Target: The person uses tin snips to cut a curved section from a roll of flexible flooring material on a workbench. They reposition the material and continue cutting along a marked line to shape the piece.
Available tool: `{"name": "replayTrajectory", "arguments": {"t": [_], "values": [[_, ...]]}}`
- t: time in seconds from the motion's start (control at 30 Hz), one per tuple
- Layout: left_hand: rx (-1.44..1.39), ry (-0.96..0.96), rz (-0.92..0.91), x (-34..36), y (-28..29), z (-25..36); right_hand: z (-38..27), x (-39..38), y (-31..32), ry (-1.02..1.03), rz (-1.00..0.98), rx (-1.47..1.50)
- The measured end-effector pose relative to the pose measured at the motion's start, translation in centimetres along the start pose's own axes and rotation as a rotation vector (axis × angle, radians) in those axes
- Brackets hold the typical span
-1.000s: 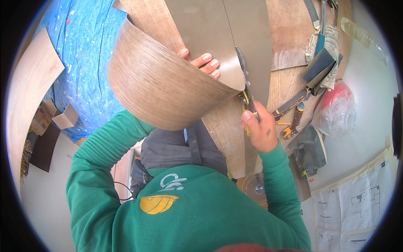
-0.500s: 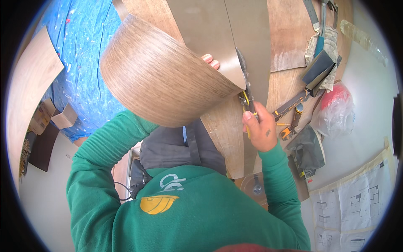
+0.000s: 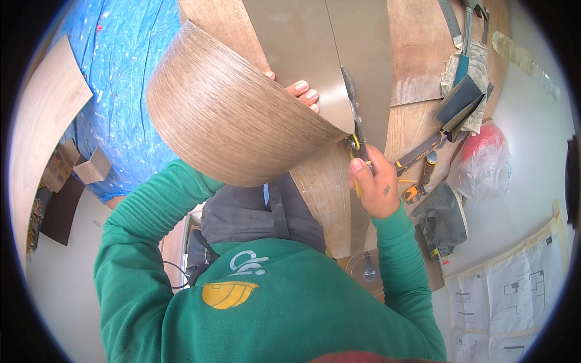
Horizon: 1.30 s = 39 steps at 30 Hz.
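Our right grip (image 3: 376,187) wraps the shears (image 3: 356,144) at the wood-grain sheet (image 3: 242,115), curled over the worktop (image 3: 324,206); whether our left grip (image 3: 305,95), half hidden, is closed we cannot tell. A clean cut wants the curl (image 3: 200,130) lifted, blades (image 3: 350,91) following the dark line (image 3: 334,37).

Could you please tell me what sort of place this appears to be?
Probably a room being built or renovated: a blue plastic sheet flecked with debris lies at the left, floor-plan drawings show at the lower right, and a tape measure lies near other tools.
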State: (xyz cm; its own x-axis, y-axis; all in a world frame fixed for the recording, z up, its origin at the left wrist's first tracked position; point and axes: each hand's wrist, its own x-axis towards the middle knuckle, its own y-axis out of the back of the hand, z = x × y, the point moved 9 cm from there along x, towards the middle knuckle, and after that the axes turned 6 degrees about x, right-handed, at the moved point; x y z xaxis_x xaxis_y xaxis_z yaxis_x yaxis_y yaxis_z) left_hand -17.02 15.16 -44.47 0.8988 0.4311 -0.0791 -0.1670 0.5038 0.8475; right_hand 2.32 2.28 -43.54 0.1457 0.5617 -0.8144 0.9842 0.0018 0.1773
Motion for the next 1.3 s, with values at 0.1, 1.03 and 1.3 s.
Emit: {"name": "replayTrajectory", "arguments": {"t": [0.1,1.03,1.3], "values": [[-0.002,0.007,-0.003,0.0,-0.1,-0.1,0.5,0.0,0.0,0.007,0.014,0.003],[-0.078,0.002,-0.009,-0.1,0.1,-0.2,-1.8,0.5,-0.4,0.063,-0.009,0.021],[-0.126,0.014,-0.007,-0.3,0.0,-0.2,-1.3,0.7,-0.5,0.027,-0.007,0.037]]}}
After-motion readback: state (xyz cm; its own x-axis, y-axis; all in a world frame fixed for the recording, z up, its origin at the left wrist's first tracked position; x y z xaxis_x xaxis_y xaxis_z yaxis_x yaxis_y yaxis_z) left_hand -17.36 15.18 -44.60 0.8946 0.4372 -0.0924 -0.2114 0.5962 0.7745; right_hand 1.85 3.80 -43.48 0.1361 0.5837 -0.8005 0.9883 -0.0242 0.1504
